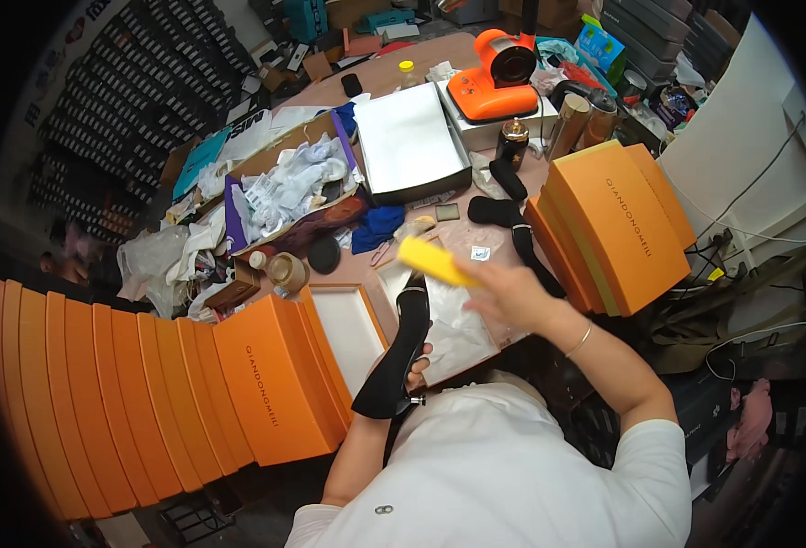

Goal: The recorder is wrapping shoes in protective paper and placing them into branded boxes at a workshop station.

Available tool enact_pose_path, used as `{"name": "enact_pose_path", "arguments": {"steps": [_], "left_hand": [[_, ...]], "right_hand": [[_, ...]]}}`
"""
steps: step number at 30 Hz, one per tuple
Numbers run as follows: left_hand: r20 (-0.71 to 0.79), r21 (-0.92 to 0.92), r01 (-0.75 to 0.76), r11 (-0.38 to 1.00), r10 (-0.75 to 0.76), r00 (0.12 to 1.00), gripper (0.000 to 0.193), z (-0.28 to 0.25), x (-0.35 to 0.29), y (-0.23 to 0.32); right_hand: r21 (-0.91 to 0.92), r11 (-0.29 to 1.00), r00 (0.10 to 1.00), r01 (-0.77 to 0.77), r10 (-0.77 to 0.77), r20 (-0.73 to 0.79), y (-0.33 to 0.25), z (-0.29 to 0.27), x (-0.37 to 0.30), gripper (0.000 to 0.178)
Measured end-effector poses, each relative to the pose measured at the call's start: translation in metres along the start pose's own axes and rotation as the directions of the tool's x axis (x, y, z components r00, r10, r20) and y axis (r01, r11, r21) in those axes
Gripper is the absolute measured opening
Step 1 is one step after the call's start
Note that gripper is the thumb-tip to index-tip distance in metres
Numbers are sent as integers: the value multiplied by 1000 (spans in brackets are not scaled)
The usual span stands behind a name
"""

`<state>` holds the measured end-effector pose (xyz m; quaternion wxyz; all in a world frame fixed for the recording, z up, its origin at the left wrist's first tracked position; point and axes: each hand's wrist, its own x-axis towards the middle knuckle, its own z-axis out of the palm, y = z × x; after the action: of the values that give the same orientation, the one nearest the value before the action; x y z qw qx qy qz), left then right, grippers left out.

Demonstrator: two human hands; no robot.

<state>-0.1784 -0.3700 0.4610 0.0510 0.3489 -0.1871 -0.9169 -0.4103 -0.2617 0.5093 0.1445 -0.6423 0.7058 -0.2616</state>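
A black shoe [401,352] stood upright over the near edge of the table [394,73], gripped from below by the left hand [416,373]. The right hand [499,290] was closed around a yellow brush [432,261] just above it. An open orange box [348,329] lay beside the shoe.

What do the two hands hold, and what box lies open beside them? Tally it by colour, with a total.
Black: 1, the high-heeled shoe in the left hand
Yellow: 1, the block in the right hand
Orange: 1, the open box
Total: 3
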Motion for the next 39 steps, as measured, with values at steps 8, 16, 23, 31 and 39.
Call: {"name": "enact_pose_path", "arguments": {"steps": [8,16,23,31,39], "left_hand": [[181,528,-335,781,282,942,48,-17,-7,-3],[342,139,-348,927,285,895,88,17,6,-24],[108,81,-242,967,233,967,70,-9,24,-22],[80,574,-145,806,121,989,46,-34,9,-33],[113,890,-286,356,436,893,34,-27,-8,-15]], "right_hand": [[600,795,957,-88,-99,272,-23,20,14,35],[893,16,881,-449,174,440,-12,65,8,45],[249,967,895,-48,152,-419,15,16,-16,61],[-553,830,997,70,-70,23,55,-53,-15,41],[-470,880,993,70,-105,-49,25,-47,-17,38]]}}
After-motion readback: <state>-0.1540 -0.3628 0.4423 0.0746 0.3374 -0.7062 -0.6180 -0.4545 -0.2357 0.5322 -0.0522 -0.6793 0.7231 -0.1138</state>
